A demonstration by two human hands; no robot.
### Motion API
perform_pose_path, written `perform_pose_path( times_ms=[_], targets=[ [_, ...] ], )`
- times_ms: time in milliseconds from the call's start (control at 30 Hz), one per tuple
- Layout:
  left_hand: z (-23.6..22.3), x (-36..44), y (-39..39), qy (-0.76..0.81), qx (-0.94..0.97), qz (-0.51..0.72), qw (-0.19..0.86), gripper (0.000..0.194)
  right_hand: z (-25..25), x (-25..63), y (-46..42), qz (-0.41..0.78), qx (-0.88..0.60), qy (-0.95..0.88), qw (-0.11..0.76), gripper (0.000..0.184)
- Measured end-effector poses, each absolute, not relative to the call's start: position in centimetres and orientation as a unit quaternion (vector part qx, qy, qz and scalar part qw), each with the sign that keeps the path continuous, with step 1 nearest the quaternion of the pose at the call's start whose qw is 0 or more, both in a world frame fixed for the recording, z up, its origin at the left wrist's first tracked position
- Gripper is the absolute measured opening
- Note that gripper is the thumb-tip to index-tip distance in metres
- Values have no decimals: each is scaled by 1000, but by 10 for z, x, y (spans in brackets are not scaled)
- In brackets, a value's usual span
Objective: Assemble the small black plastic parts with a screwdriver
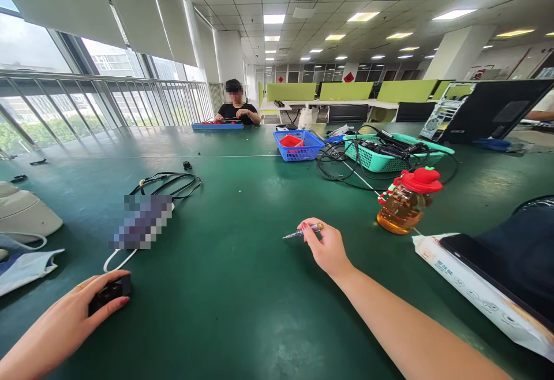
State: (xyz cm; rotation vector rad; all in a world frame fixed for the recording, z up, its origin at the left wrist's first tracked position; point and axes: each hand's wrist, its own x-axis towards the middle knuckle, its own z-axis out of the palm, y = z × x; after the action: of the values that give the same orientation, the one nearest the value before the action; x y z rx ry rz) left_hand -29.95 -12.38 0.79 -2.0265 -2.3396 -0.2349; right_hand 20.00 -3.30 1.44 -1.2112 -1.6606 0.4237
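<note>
My left hand [82, 310] is closed around a small black box-shaped object [111, 293] at the lower left, its fingers on the far side and the thumb on the near side. Its exact kind is not clear. In my right hand [326, 247], near the middle of the green table [242, 310], is a slim screwdriver [298, 233] with a partly see-through handle. Its thin metal tip points left, and thumb and fingers pinch the handle. Beyond my left hand lies a blurred-out purple and white object [145, 221] with a white strap, beside a black cable [173, 183].
A bottle with a red lid [402, 201] stands right of my right hand. Farther back are a blue basket [298, 152] and a green basket of cables [376, 163]. A phone [489, 270] lies on a white packet [454, 276]. Across the table sits another person [238, 108].
</note>
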Motion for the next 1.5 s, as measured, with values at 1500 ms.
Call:
perform_pose_path(
  times_ms=[1500],
  targets=[
    [8, -306, -112, -694, -710, -109, -48, 39, 13, 202, -33, 181, -497, -685, 501, 35]
  ],
)
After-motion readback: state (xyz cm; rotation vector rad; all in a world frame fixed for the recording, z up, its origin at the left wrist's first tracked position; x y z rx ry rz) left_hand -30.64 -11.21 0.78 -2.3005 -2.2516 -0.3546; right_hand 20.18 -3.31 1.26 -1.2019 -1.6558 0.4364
